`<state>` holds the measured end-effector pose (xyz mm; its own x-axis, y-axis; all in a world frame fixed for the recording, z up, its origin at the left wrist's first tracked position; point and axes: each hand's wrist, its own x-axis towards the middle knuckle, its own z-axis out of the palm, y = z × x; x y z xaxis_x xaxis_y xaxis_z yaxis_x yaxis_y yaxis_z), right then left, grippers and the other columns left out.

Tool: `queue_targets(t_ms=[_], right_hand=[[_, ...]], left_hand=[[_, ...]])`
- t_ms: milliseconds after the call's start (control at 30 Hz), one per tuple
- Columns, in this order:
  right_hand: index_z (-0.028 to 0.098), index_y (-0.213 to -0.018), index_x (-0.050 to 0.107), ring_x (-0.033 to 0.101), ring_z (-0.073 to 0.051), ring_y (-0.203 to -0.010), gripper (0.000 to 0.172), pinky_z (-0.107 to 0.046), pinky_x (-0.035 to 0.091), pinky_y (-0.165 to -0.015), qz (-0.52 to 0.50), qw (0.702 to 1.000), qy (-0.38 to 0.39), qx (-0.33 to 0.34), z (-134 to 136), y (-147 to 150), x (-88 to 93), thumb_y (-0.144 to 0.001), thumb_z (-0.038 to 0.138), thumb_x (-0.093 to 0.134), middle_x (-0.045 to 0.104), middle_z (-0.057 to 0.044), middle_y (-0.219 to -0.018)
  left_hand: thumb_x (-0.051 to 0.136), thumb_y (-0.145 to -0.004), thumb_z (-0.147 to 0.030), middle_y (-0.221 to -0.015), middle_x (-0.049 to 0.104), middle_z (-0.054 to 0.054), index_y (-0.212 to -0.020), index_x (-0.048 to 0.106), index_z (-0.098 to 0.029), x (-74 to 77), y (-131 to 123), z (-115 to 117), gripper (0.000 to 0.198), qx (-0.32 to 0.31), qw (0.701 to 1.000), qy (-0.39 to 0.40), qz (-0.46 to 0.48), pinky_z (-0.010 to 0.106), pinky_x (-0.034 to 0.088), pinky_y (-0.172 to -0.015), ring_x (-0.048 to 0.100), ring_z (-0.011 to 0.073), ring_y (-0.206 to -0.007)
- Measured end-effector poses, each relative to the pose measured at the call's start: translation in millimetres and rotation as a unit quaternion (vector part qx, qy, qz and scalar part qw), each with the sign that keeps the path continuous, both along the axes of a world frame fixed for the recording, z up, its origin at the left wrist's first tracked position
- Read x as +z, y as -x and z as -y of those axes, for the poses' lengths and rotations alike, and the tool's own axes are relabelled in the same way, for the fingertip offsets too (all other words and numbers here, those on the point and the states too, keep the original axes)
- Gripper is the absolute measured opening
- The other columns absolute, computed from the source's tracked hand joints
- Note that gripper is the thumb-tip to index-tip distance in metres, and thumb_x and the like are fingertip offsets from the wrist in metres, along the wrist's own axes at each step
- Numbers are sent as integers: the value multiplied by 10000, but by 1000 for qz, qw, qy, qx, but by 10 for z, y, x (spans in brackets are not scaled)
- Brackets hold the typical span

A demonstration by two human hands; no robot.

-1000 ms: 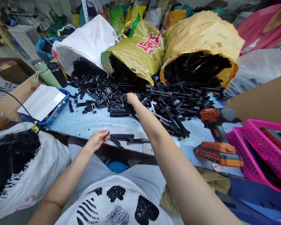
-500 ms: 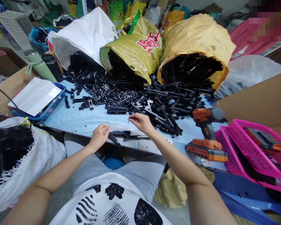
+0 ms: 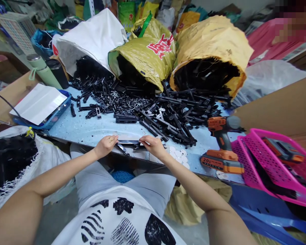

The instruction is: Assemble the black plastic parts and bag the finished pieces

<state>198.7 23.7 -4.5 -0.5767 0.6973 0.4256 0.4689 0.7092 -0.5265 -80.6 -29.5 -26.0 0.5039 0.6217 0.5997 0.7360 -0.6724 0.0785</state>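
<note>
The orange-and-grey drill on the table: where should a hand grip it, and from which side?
Probably best by its grey handle, the narrow neck between the wider head and battery base. Come from the picture's left with the right hand, once free, since blue tabletop shows there while the pink basket crowds the other side.

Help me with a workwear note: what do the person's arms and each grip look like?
The left arm and right arm show no sleeves or markings. The left grip is ungloved, with a gold-coloured ring; the right grip is ungloved too. The white top has black prints.
</note>
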Motion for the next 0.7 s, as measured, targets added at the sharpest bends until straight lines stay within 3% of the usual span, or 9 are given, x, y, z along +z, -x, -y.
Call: queue_targets(t_ms=[133, 233, 333, 433, 567, 700], right_hand=[[215, -905, 669, 668, -155, -827, 182, -276, 524, -756, 14, 1000, -25, -4, 19, -34, -59, -906, 289, 502, 706, -51, -898], [220, -989, 662, 653, -188, -909, 201, -330, 515, -814, 40, 999, -35, 5, -6, -108, -99, -895, 329, 521, 695, -79, -983], [232, -1194, 578, 617, -209, -995, 386, -361, 505, -856, 80, 995, -4, 59, -35, -242, -158, -854, 412, 573, 645, -102, -1114], [241, -1353, 433, 615, -214, -931, 575, -363, 517, -806, 116, 990, 15, 80, -7, -355, -262, -837, 446, 583, 645, -101, -1066], [239, -1378, 400, 598, -210, -833, 510, -354, 516, -743, 128, 990, -17, 62, 77, -400, -394, -898, 380, 500, 653, -77, -906], [213, -1347, 441, 576, -190, -844, 458, -314, 496, -728, 174, 977, -55, 112, 27, -415, -402, -916, 365, 471, 641, -77, -937]], left_hand=[[389, -937, -176, -809, 637, 114, -1096, 546, -99, -43, 12, -27, 236, -9, 997, 65, -37, 346, 530, -688, 635, 194, -755], [370, -943, -209, -818, 623, 131, -1042, 571, -84, 21, -48, 5, 256, 20, 990, 118, -75, 364, 502, -706, 620, 215, -786], [430, -923, -261, -1023, 611, 177, -1070, 570, -103, 134, -261, 45, 257, 38, 988, 130, -77, 447, 429, -873, 567, 273, -1012], [530, -873, -353, -1150, 571, 185, -1192, 514, -121, 194, -589, 20, 394, 20, 981, 176, -79, 470, 357, -943, 490, 308, -1133], [568, -809, -511, -1011, 597, 156, -1131, 529, -107, 178, -863, -129, 518, 27, 961, 258, -97, 395, 408, -809, 534, 299, -988], [591, -768, -551, -985, 589, 138, -1061, 539, -115, 154, -838, -228, 528, -31, 959, 256, -115, 366, 402, -793, 528, 290, -972]])
